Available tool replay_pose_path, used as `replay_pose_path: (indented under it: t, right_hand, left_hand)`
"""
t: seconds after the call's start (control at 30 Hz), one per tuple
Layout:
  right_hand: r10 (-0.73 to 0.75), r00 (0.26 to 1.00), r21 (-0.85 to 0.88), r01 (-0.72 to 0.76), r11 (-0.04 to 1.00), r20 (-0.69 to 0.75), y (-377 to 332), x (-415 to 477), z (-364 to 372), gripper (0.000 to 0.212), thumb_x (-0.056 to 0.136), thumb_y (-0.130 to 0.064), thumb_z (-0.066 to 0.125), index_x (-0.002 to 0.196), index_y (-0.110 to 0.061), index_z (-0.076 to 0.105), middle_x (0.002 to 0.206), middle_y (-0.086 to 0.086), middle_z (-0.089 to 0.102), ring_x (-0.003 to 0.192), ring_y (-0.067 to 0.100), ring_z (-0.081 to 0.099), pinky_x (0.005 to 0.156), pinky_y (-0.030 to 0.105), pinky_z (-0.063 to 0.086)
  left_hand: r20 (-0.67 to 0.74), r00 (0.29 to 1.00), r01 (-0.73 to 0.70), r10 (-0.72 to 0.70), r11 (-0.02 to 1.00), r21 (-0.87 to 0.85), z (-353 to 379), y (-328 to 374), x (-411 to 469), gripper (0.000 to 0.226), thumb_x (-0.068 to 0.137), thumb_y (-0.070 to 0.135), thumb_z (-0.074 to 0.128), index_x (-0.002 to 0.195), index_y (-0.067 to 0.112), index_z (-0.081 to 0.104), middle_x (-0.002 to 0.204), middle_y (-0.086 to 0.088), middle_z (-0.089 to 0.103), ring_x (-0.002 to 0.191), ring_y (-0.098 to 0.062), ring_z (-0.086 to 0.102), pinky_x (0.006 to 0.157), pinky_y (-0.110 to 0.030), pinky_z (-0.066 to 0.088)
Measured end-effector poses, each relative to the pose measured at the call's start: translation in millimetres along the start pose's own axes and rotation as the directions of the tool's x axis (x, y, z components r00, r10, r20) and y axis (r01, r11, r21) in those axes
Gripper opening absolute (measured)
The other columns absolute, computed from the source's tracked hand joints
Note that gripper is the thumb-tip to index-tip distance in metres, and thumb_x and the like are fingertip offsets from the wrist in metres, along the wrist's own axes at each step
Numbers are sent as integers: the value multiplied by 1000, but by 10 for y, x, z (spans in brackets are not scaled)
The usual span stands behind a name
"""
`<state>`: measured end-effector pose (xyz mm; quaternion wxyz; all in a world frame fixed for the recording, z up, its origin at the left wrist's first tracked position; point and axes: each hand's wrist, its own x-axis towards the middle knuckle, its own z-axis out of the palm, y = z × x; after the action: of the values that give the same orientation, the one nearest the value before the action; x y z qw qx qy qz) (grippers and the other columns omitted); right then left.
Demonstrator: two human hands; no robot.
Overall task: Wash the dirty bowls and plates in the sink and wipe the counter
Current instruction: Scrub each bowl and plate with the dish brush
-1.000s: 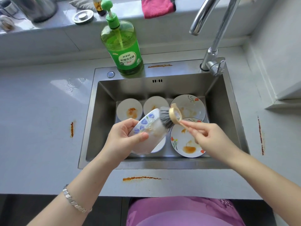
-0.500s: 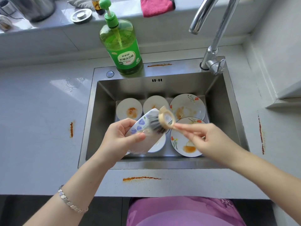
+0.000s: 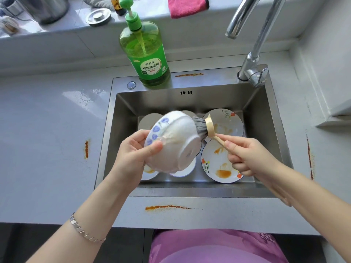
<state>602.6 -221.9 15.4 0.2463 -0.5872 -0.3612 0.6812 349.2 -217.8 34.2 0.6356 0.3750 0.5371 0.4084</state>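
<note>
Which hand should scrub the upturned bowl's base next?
Right, likely. The right hand grips the wooden-handled grey-bristled brush, bristles touching the white blue-flowered ceramic bowl beside its base; the left hand is busy holding that bowl.

We find ourselves in a home kitchen: a stainless steel sink sits in a pale counter, with a tall chrome faucet at its back corner; a green pump bottle of dish soap stands on the rim (Chinese label). Sauce-stained plates lie in the basin; a pink cloth drapes over the ledge behind.
</note>
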Motion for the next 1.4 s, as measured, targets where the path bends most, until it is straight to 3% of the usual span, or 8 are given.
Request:
replay_pose_path:
  t: [0.17,0.33,0.5,0.73,0.83,0.97,1.17,1.4]
  right_hand:
    - [28,999,83,-27,996,-18,-16,21,26,30,99,-18,40,107,-39,61,48,-7,27,36,4,17,34,8,15]
    - [-78,997,-69,78,995,1,-216,67,-47,31,98,-21,42,108,-43,62,50,-7,27,39,6,18,38,11,13]
    - [-101,994,-216,105,971,31,-227,54,-7,33,98,-20,43,103,-47,60,49,-7,27,40,8,18,39,13,15]
    - [-264,949,-336,310,889,174,-381,-33,152,34,95,-17,48,99,-48,63,48,-3,24,45,11,18,38,15,20]
    - [-224,965,-377,259,889,135,-389,25,109,36,95,-19,48,93,-53,62,44,-8,26,47,15,19,42,19,20]
    - [-254,937,-406,334,851,238,-366,-101,220,31,94,-18,50,106,-44,63,46,-9,22,44,9,16,44,15,19]
    - [-262,961,-394,277,876,91,-299,20,117,36,95,-17,48,97,-51,60,42,-12,23,50,14,18,44,21,20]
    - [-254,961,-398,276,875,107,-197,-71,64,35,94,-18,49,100,-51,60,45,-9,22,48,13,17,49,24,22]
  left_hand:
    - [-80,997,-2,-14,980,-197,34,13,76,52,43,40,90,86,17,72,90,-4,72,81,-17,69,60,-27,56]
    - [-64,998,25,-26,999,-27,68,95,99,32,62,19,76,91,11,66,82,0,73,73,-14,69,54,-24,54]
    - [-36,998,52,-46,981,187,54,80,108,27,62,21,70,87,12,67,78,-1,73,73,-16,68,54,-24,54]
    - [14,996,80,-85,975,207,142,-64,17,30,63,22,72,89,11,67,77,3,72,74,-12,67,58,-21,54]
    - [28,993,109,-118,970,216,153,-129,-8,33,62,18,82,91,11,68,80,1,73,75,-13,69,59,-24,55]
    - [36,997,58,-69,969,242,169,-152,-22,29,61,19,77,89,18,69,78,7,73,76,-6,67,62,-21,54]
    - [7,996,89,-93,967,237,182,-180,-24,34,63,24,78,94,12,68,83,2,73,83,-19,68,64,-26,57]
    - [17,994,101,-109,962,254,148,-192,-33,26,63,21,73,88,16,68,80,3,73,77,-12,68,63,-26,57]
